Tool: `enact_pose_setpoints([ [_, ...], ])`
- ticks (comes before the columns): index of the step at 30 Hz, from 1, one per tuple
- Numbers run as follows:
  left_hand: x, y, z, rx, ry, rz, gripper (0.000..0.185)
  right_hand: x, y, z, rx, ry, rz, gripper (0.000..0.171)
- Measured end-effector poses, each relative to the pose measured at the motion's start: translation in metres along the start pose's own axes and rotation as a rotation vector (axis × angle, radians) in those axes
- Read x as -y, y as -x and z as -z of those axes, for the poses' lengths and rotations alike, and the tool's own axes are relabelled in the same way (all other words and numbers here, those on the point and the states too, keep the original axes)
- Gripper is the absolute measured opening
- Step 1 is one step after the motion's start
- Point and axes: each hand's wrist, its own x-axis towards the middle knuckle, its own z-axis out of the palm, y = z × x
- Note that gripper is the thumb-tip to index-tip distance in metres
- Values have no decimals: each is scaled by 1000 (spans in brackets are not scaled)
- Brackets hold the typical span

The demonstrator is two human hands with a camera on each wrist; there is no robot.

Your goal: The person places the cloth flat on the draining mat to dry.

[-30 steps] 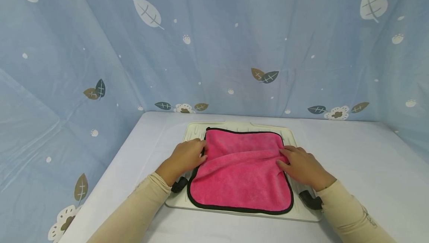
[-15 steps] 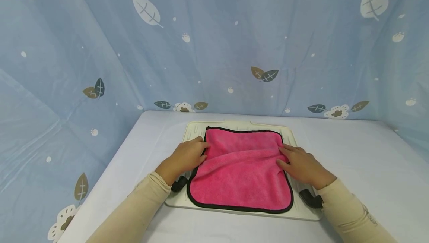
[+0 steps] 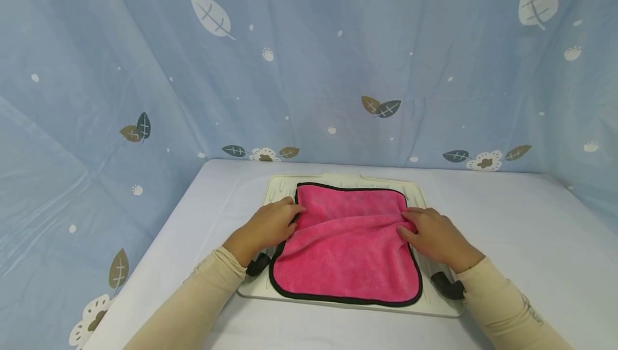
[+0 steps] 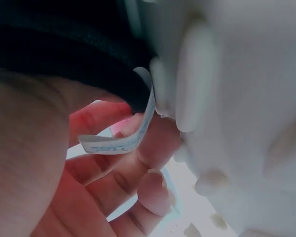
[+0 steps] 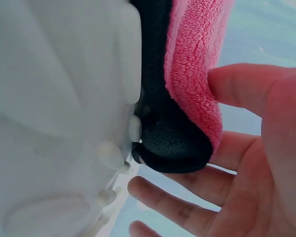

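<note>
A pink plush towel [image 3: 347, 264] with black edging lies on a cream ribbed tray [image 3: 280, 189]. A raised crease runs across its middle. My left hand [image 3: 267, 225] is at the towel's left edge, fingers bent over it and thumb beside them. In the left wrist view those fingers [image 4: 153, 143] curl near the black edging and a small white tag [image 4: 111, 143]. At the right edge, my right hand [image 3: 436, 237] pinches the end of the crease. In the right wrist view the thumb [image 5: 246, 89] presses the pink pile, forefinger behind it and other fingers loosely spread.
White cloth covers the table [image 3: 507, 232]. Behind and to the left hangs a blue curtain [image 3: 309, 71] with leaf and flower prints. Black wrist-worn pieces [image 3: 448, 287] show by both wrists, above the tray's sides.
The fingers of my left hand reach slightly further right onto the towel. Otherwise the hands, towel and tray keep their places.
</note>
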Motion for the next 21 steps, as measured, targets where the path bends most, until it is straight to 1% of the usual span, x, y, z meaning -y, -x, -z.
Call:
enact_pose_setpoints([
  [4,0,1,0,8,-4,0,34,1,-1,2,-33,-21,18,36],
  [8,0,1,0,18,12,5,34,1,-2,4,-83,-62,36,28],
  [11,0,0,0,20,18,0,35,2,-2,4,-116,-96,40,26],
  [17,-1,-1,0,5,18,-31,39,3,-3,5,-189,-121,55,19],
  [21,-1,0,0,16,43,-46,40,3,-4,3,-205,-146,68,18],
])
